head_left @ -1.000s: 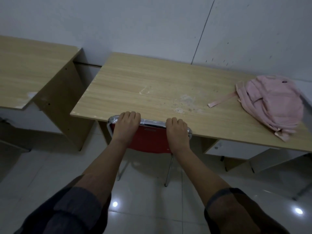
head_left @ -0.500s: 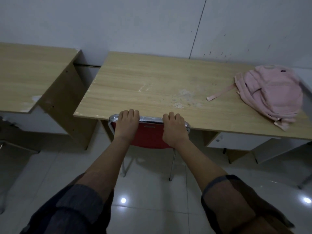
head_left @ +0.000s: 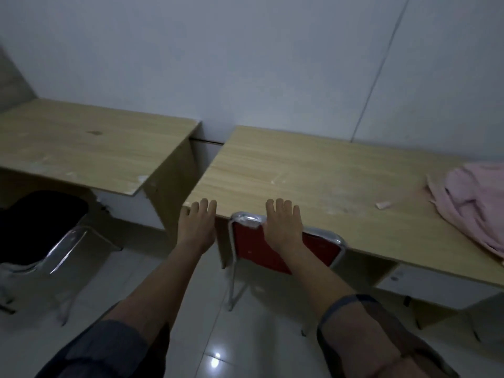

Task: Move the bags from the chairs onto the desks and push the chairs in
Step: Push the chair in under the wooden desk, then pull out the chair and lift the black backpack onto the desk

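A red chair (head_left: 261, 246) with a chrome frame stands tucked under the right-hand wooden desk (head_left: 327, 186), its back at the desk's front edge. My right hand (head_left: 283, 225) rests on the top rail of the chair back with the fingers straight. Off the chair, my left hand (head_left: 199, 225) hovers just left of it by the desk's front left corner, fingers straight. A pink backpack (head_left: 474, 203) lies on the right end of this desk. At the far left a black bag (head_left: 41, 222) sits on a second chrome chair (head_left: 68, 246) in front of the left desk (head_left: 95, 148).
Both desks stand against a pale wall with a narrow gap between them. A white drawer unit (head_left: 436, 285) hangs under the right desk. Glossy tiled floor (head_left: 191, 296) lies between me and the desks. Something pale lies at the lower left edge.
The view has swung left, bringing the left desk's chair and black bag into sight. My left hand has come off the red chair's back and moved left; the right hand stays on it.
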